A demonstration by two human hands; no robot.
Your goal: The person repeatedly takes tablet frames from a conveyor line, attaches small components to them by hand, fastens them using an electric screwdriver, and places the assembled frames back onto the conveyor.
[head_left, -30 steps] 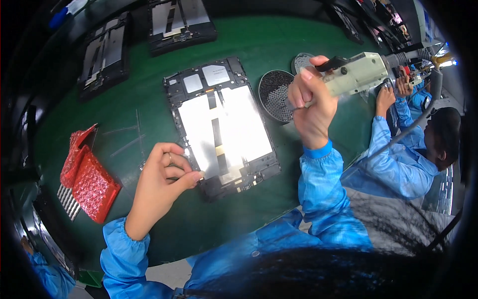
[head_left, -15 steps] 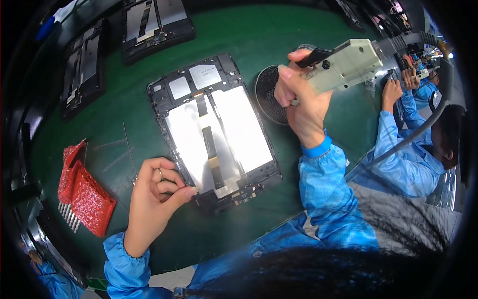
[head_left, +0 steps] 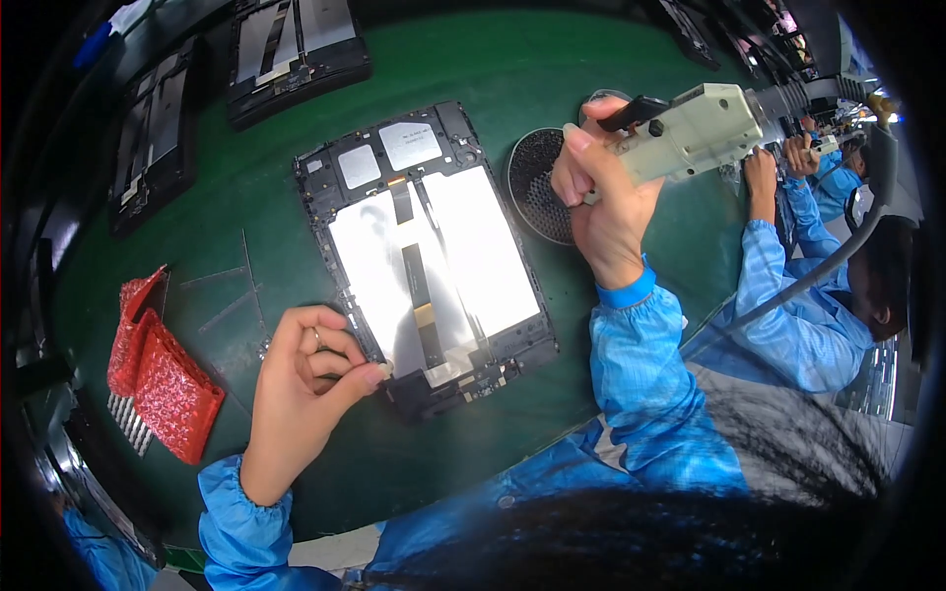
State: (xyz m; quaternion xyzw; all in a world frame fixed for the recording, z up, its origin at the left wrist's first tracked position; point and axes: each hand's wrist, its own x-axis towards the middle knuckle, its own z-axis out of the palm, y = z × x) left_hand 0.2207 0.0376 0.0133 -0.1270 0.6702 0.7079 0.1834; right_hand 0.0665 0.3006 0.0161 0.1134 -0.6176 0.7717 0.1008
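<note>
An opened tablet [head_left: 498,261] lies on the green mat in front of me, its back off, showing silver battery panels and a dark flat cable down the middle. My left hand [head_left: 301,394] is closed in a pinch at its lower left edge. A tiny pale bit shows at the fingertips, too small to name. My right hand [head_left: 616,217] is wrapped round a pale grey-green hand-held tool [head_left: 695,133] with a black lever and a thick hose. The tool's tip is hidden behind the hand. Beneath that hand stands a round dish [head_left: 532,177] with a dark, pitted inside.
Two more opened tablets, one upright-looking [head_left: 153,143] and one beyond it [head_left: 301,64], lie at the far left. A red wrapped bundle [head_left: 177,394] sits at left near thin clear strips [head_left: 232,295]. At right, a co-worker's blue sleeve [head_left: 798,305] and the grey hose [head_left: 872,207] come close.
The view has shifted slightly. My right hand and the tool have moved a little to the right. My left hand keeps its pinch at the tablet's edge.
</note>
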